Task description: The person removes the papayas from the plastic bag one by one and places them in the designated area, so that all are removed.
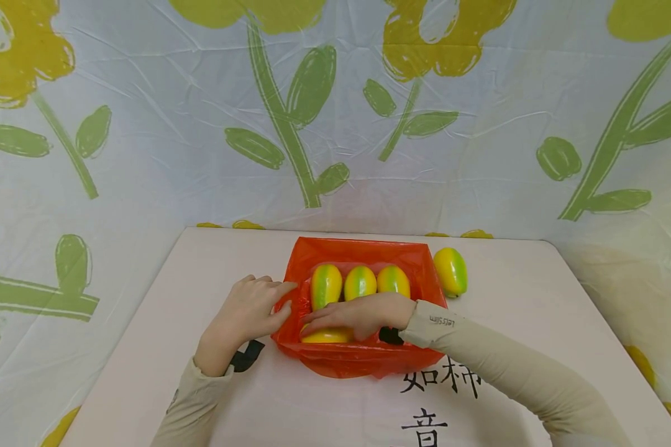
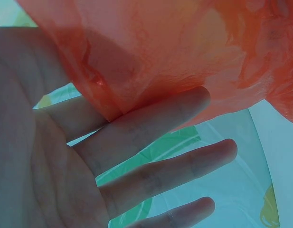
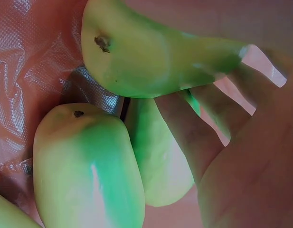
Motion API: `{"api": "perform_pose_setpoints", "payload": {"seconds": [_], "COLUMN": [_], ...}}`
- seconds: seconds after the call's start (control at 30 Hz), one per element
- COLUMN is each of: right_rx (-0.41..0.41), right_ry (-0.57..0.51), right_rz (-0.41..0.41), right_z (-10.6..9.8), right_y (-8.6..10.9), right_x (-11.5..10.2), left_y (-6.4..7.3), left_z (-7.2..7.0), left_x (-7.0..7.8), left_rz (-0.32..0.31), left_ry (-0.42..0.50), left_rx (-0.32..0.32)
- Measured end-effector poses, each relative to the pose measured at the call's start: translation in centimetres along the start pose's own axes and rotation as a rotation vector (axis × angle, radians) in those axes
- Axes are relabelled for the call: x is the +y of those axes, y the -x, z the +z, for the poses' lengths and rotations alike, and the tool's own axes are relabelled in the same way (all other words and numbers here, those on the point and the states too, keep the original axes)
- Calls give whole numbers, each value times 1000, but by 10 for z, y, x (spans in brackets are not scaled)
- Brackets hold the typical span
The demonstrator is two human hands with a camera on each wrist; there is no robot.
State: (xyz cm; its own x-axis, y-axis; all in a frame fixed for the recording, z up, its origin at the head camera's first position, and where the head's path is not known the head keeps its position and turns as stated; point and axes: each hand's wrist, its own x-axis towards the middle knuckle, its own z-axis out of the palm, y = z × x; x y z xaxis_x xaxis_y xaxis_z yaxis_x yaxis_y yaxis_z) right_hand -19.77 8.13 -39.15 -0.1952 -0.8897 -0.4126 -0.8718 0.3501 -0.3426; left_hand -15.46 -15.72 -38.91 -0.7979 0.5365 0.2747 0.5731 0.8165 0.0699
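A box-shaped container lined with a red plastic bag [image 1: 363,250] stands on the table. Inside it several yellow-green mangoes [image 1: 360,282] lie, with a row of three towards the back. My right hand [image 1: 363,313] reaches in from the right and holds another mango [image 3: 132,52], lying crosswise near the front, its fingers over it and partly hidden behind it in the right wrist view. At the left rim is my left hand [image 1: 254,310], thumb and forefinger apart. In the left wrist view its fingers [image 2: 167,178] are straight, and the bag's edge overlaps the forefinger.
One more mango [image 1: 450,272] lies on the table just outside the container's right wall. The pale table [image 1: 235,254] has black printed characters [image 1: 425,427] near the front. A flower-patterned sheet [image 1: 173,124] hangs behind and at both sides.
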Motion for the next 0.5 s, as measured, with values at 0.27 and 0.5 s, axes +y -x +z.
{"api": "perform_pose_setpoints", "payload": {"seconds": [0.27, 0.5], "right_rx": [2, -2], "right_ry": [26, 13], "right_rz": [7, 1], "right_z": [1, 1], "right_y": [-2, -4], "right_x": [1, 1], "left_y": [0, 0], "left_z": [1, 1], "left_x": [0, 0], "left_rz": [-2, -2], "left_ry": [1, 5], "left_rx": [-9, -6]}}
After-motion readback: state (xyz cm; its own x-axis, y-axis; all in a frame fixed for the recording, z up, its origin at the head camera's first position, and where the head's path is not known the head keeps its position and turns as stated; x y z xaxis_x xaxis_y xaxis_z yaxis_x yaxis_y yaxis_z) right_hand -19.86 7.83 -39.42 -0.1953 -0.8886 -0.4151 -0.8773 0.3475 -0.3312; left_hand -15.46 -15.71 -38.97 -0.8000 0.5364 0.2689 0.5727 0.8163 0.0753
